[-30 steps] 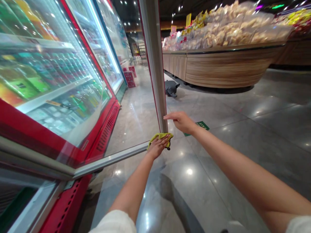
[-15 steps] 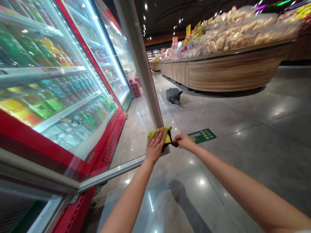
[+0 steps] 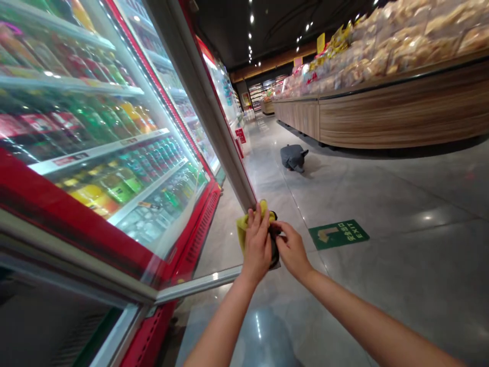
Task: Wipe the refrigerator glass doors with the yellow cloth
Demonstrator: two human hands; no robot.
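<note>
A yellow cloth (image 3: 243,229) with a dark underside is pressed around the lower corner of an open glass cooler door, on its grey frame (image 3: 214,117). My left hand (image 3: 257,244) lies over the cloth with its fingers extended up the frame, holding it there. On the outer edge of the corner, my right hand (image 3: 292,247) has its fingers curled and pinches the dark side of the cloth. The two hands are close together, their fingertips nearly touching. Part of the cloth is hidden beneath my left hand.
To the left, the red cooler (image 3: 91,244) holds shelves of bottled drinks (image 3: 118,183). A dark grey bag-like object (image 3: 293,157) lies on the floor ahead. Right of my hands is a green exit sign (image 3: 339,233). A wooden display stand (image 3: 382,120) carries bagged food.
My right hand has moved in closer to my left hand and the door corner. The cloth is now more bunched around the frame. The view has shifted, showing more of the cooler.
</note>
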